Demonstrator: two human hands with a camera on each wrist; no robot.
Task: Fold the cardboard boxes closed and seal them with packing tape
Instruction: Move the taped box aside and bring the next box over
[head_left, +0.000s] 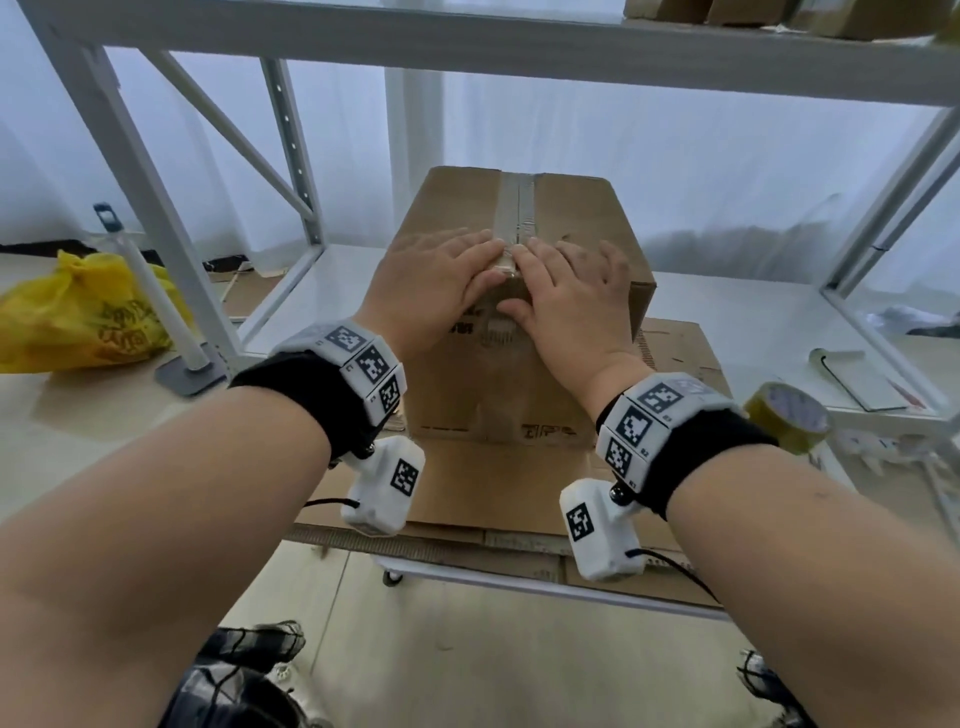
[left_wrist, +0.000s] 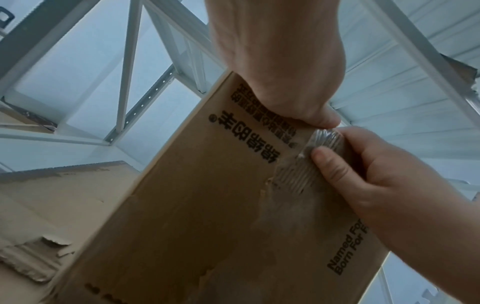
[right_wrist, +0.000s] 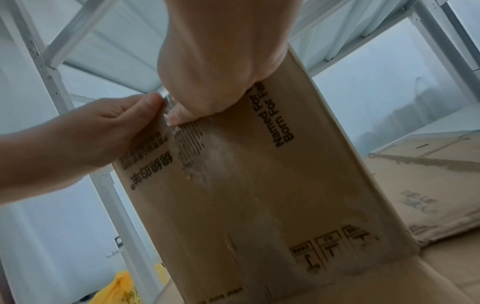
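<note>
The white metal shelving rack (head_left: 171, 249) frames the work area; its lower shelf (head_left: 727, 332) carries a layer of flattened cardboard sheets (head_left: 493, 493). A closed cardboard box (head_left: 519, 364) stands upright on these sheets, at the centre of the shelf. Its top flaps are folded shut, and a strip of clear packing tape (head_left: 514, 213) runs along the centre seam and down over the near top edge onto the printed front face.

The left hand (head_left: 431, 280) lies flat on the near top edge of the box, left of the seam, fingers extended and close together, pressing on the cardboard. In the left wrist view its thumb (left_wrist: 322, 117) bears on the front face at the tape end. The right hand (head_left: 576, 296) lies flat in mirror position, right of the seam, fingers extended and slightly spread; its thumb (left_wrist: 330, 164) presses the tape end against the front face. The fingertips of both hands meet at the tape. Neither hand grips anything.

A yellow plastic bag (head_left: 88, 312) lies on the floor left of the rack. A roll of packing tape (head_left: 787, 415) sits to the right of the box, well apart from it, near the right wrist. Further cardboard boxes (head_left: 779, 13) rest on the upper shelf.
</note>
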